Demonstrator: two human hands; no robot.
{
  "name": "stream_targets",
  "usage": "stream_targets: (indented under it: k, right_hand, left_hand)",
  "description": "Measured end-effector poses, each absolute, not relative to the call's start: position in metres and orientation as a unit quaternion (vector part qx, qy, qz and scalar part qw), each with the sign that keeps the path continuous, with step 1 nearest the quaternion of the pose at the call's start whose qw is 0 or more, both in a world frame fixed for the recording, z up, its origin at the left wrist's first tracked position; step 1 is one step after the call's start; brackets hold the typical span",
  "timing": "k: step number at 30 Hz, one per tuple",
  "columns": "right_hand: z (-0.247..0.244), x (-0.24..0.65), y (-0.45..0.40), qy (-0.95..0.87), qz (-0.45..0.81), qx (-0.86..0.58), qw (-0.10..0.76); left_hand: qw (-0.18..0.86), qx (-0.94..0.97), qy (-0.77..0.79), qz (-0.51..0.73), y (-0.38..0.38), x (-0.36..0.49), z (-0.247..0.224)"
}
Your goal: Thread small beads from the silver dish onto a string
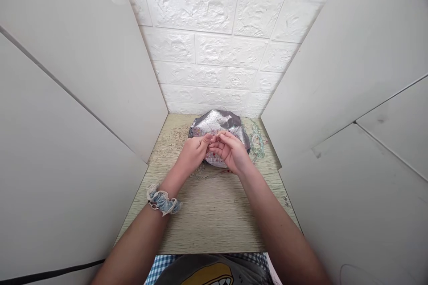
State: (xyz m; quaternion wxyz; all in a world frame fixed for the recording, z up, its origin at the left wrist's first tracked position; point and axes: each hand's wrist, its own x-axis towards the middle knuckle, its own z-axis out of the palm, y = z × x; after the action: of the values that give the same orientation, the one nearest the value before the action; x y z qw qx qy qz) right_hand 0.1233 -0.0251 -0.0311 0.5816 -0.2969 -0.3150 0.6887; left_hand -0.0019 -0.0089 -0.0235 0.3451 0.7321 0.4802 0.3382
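One wood-look table [210, 222] fills the middle, and at its far end, near the white brick wall [214, 49], sits a shiny silver bag [217, 118]. It looks light and soft, so it should bend easily, and its rim would be the best place to hold it. Over the bag, the left hand [194, 150] is curled with its thumb up against its pointer finger, and the right hand [234, 152] has its fingers bent in to meet it. Their tips are close together, but the spot is so small and blurry that I cannot tell if they pinch a bead or nothing. A pale green bead string [257, 142] lies right of the bag; it should be floppy, and best picked up by one end. Tiny pink and clear beads [217, 159] show at the bag's near side. They are probably hard, smooth and rolly, so fingertips suit them best.
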Motion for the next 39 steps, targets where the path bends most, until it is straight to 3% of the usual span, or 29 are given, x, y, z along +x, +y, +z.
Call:
stream_targets:
  k: [25, 39]
  right_hand:
    - [-0.028, 0.126, -0.027, -0.324, 0.718, -0.287, 0.545]
    - [-0.018, 0.126, -0.034, -0.360, 0.738, -0.276, 0.500]
  left_hand:
    - [0.446, 0.658, 0.468, 0.386, -0.008, -0.001, -0.025]
    - [0.395, 0.683, 0.469, 0.397, -0.008, -0.001, -0.024]
